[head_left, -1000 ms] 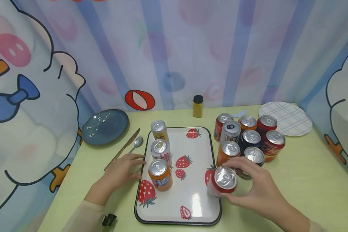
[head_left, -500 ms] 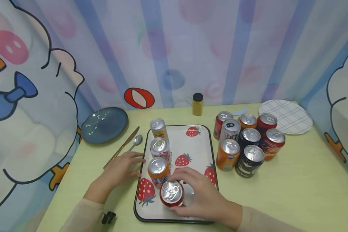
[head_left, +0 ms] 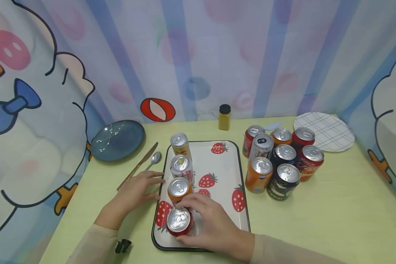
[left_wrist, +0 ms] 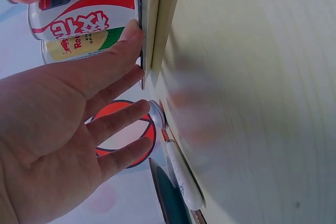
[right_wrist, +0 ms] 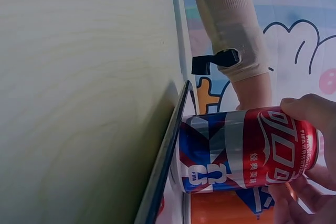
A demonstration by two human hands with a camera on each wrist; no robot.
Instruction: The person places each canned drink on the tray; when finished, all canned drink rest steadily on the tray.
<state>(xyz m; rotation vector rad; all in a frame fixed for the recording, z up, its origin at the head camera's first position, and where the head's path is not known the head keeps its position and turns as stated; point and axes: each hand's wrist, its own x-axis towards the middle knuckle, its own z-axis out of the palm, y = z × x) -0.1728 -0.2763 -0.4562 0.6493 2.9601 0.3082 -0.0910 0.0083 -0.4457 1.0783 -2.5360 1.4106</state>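
Right hand (head_left: 214,223) holds red can (head_left: 179,222) at near left corner of tray (head_left: 221,165)

Nearest, the red can stands upright in the strawberry-patterned tray's near left corner, gripped near its top between the thumb and fingers of the right hand. Whether its base touches the tray is hard to tell.

Just left of the tray is the left hand (head_left: 133,192), which holds nothing; its fingers are extended and apart, the tips at the rim. A small black piece (head_left: 123,245) shows by its sleeve (head_left: 94,244).

Beyond the red can, along the tray's left side, an orange can (head_left: 179,189), a white can (head_left: 182,170) and a yellow can (head_left: 181,146) stand in a row. To the tray's right, a cluster of eight cans (head_left: 283,151) stands close together on the bench (head_left: 323,220), an orange one and a black one at its near side.

Left of the tray lie a knife (head_left: 149,154) and a spoon (head_left: 156,157). Farther back are a dark blue plate (head_left: 125,146) on the left and a checked plate (head_left: 326,132) on the right. Between them a yellow jar (head_left: 224,120) with a black lid stands near the printed curtain (head_left: 217,55).
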